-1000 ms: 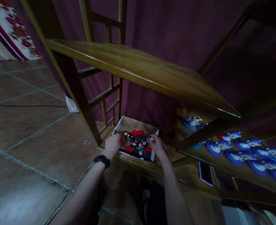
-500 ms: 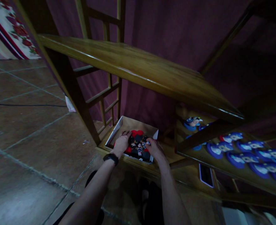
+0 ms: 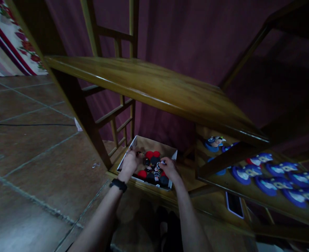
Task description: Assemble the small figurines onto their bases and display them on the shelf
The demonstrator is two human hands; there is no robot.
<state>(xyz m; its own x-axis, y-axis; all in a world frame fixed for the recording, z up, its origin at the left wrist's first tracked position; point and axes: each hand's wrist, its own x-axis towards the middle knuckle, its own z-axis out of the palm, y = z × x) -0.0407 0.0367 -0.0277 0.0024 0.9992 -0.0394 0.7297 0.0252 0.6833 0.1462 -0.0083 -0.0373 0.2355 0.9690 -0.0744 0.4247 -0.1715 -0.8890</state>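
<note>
An open cardboard box (image 3: 144, 142) sits on the lowest wooden shelf and holds several small red, black and white figures (image 3: 153, 166). Both my hands reach into it. My left hand (image 3: 130, 162), with a black watch on the wrist, is curled at the box's left side and pinches a small dark figure near its fingertips. My right hand (image 3: 168, 168) rests on the figures at the right side, fingers bent round a small pale piece.
A wide wooden shelf board (image 3: 154, 89) hangs over the box. To the right, a lower shelf (image 3: 248, 190) carries several blue and white round figures (image 3: 259, 171). A phone (image 3: 234, 204) lies below it. Tiled floor (image 3: 33, 168) spreads to the left, and a purple curtain hangs behind.
My left hand has moved from the box's near left edge further in toward the back left and closed on a figure. My right hand stayed on the pile.
</note>
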